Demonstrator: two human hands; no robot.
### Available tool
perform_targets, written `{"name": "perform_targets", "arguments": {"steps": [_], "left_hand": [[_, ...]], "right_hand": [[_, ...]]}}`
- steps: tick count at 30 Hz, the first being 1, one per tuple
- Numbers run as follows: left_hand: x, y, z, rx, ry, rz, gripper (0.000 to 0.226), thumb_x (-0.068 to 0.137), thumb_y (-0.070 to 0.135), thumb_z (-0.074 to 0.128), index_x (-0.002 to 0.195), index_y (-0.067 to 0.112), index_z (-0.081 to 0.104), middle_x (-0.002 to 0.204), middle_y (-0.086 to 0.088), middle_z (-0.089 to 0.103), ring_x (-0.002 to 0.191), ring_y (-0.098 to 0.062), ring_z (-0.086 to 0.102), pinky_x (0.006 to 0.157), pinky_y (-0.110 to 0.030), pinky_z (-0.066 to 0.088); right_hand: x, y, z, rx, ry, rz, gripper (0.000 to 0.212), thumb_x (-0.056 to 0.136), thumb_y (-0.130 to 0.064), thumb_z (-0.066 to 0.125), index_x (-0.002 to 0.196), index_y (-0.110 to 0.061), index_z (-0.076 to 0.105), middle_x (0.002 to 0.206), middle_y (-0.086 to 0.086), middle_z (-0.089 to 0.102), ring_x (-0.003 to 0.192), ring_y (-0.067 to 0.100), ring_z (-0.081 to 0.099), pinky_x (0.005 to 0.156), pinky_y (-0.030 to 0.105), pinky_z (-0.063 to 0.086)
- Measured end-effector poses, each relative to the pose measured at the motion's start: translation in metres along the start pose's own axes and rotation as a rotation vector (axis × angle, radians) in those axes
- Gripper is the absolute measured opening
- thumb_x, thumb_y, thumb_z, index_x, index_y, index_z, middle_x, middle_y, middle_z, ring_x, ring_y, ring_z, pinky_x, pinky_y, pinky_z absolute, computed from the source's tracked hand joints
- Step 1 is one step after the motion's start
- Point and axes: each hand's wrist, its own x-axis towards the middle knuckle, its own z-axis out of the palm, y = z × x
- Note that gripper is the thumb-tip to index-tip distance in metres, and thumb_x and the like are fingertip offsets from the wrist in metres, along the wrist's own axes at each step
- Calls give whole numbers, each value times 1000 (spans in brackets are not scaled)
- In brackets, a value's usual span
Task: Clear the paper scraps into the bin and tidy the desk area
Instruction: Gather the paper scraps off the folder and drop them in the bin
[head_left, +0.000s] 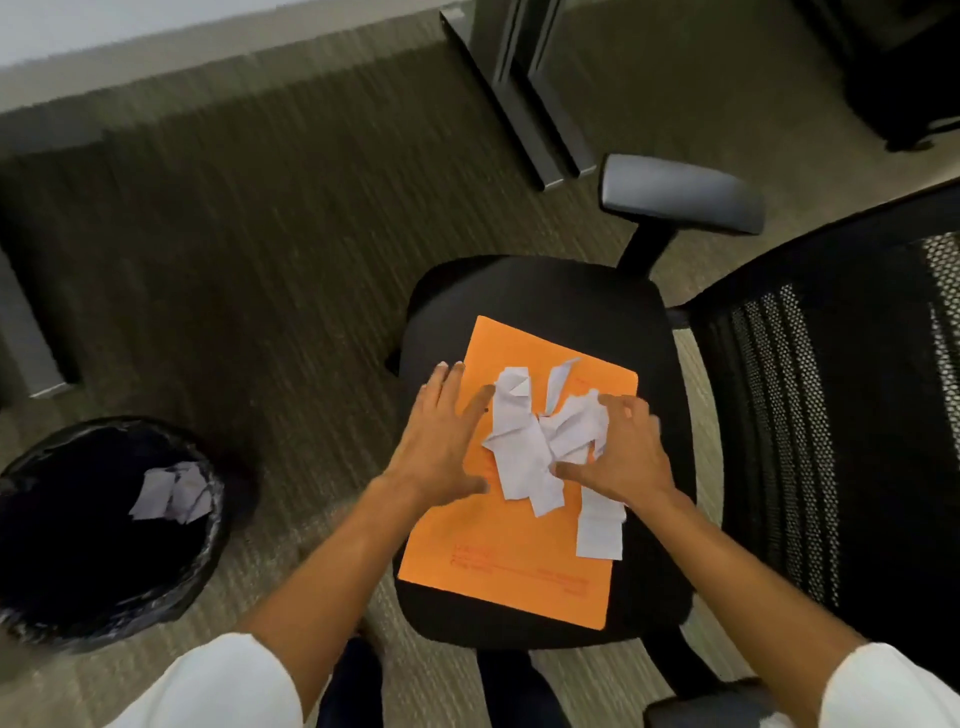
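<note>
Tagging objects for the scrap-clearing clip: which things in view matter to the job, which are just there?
In play:
paper scraps
bin, scraps already inside
orange folder under the scraps
left hand, flat beside the pile
right hand, fingers curled on scraps

Just there:
office chair
carpet
desk legs

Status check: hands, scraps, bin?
Left hand flat beside scraps. Right hand curled on the pile. Some scraps already in bin. Nothing in the way.
</note>
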Motion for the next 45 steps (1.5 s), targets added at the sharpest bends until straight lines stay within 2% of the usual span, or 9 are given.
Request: {"name": "perform_targets", "arguments": {"steps": [8, 13, 18, 22, 28, 31, 35, 40, 45], "left_hand": [[32, 50, 37, 282, -80, 157, 143, 62, 66, 83, 152, 36, -25, 160, -17, -35, 141, -47, -37, 117, -61, -10], [53, 61, 42, 283, -150, 116, 138, 67, 61, 82, 153, 36, -22, 161, -18, -30, 147, -49, -23, 121, -60, 4], [49, 69, 50, 349, -201, 133, 101, 82, 45, 77, 156, 33, 9, 166, -17, -5, 152, -46, -2, 120, -51, 26], [43, 76, 52, 323, -115, 165, 66, 89, 19, 72, 147, 25, 39, 157, -13, 32, 141, -37, 30, 94, -42, 53], [41, 78, 59, 53, -27, 82, 70, 89, 7, 69, 150, 20, 37, 137, -13, 54, 118, -34, 55, 86, -41, 53], [41, 76, 61, -254, 18, -74, 72, 86, 4, 73, 147, 23, 41, 134, -12, 60, 113, -34, 62, 88, -37, 56], [42, 66, 56, -656, 60, -226, 43, 82, -1, 71, 119, 21, 64, 107, -5, 67, 87, -18, 62, 56, -7, 45], [36, 53, 50, -941, 48, -342, 30, 84, 4, 75, 111, 17, 68, 106, 3, 63, 87, -7, 58, 65, -15, 49], [27, 45, 45, -1165, -23, -449, 23, 92, 4, 67, 112, 15, 68, 114, -5, 67, 96, -18, 65, 72, -29, 59]], "right_hand": [[-17, 70, 20, -128, -255, 124, 173, 30, -68, 93, 146, -43, -32, 157, 1, -38, 151, 41, -13, 113, 66, 29], [-21, 75, 46, -91, -224, 88, 158, 41, -65, 92, 149, -44, -21, 164, 4, -14, 149, 39, -1, 109, 61, 35], [-25, 88, 51, 3, -96, 11, 102, 68, -54, 86, 151, -33, 30, 154, 1, 27, 131, 27, 31, 93, 38, 46], [-27, 92, 51, 69, -31, 9, 60, 83, -37, 79, 137, -22, 55, 136, 0, 50, 119, 22, 50, 89, 33, 49], [-34, 104, 49, 183, 108, -27, 7, 92, -16, 66, 90, -12, 72, 94, 2, 68, 78, 25, 65, 60, 38, 55], [-39, 109, 46, 295, 153, 38, 28, 92, -13, 66, 65, -8, 60, 63, 4, 61, 57, 23, 60, 50, 38, 49], [-47, 111, 36, 440, 186, 112, 24, 87, -20, 75, 71, -7, 63, 64, -5, 61, 58, 7, 57, 49, 23, 44], [-57, 99, 11, 783, 148, 267, 28, 79, -26, 85, 78, -36, 59, 76, -22, 63, 64, -2, 66, 47, 11, 45], [-58, 67, -4, 1321, -36, 253, 41, 72, -14, 86, 107, -28, 69, 100, -6, 78, 90, 9, 75, 68, 29, 62]]}}
